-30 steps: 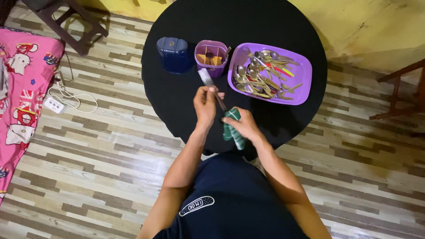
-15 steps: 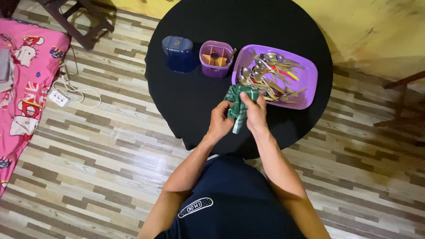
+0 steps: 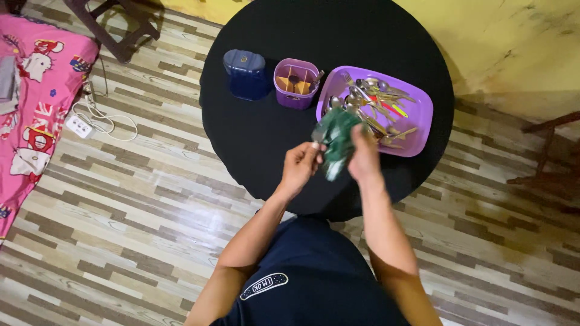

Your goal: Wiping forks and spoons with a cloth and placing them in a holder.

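My right hand (image 3: 364, 158) grips a green checked cloth (image 3: 336, 137), blurred with motion, above the round black table (image 3: 254, 133). My left hand (image 3: 299, 166) is closed beside it on a thin metal utensil (image 3: 318, 134) whose end sticks up at the cloth's left edge; the rest is hidden in the cloth. Just behind the hands lies a purple tray (image 3: 417, 121) with several spoons and forks. A small purple divided holder (image 3: 295, 84) stands left of the tray.
A dark blue lidded container (image 3: 246, 73) stands left of the purple holder. On the striped wood floor lie a white power strip with cable (image 3: 80, 125) and a pink patterned mattress (image 3: 30, 96). Dark wooden stools stand at top left (image 3: 115, 30) and far right (image 3: 550, 151).
Both hands moved from the near table edge toward the tray. The long utensil, bare a second ago, is now mostly wrapped in the cloth, which is bunched and blurred.
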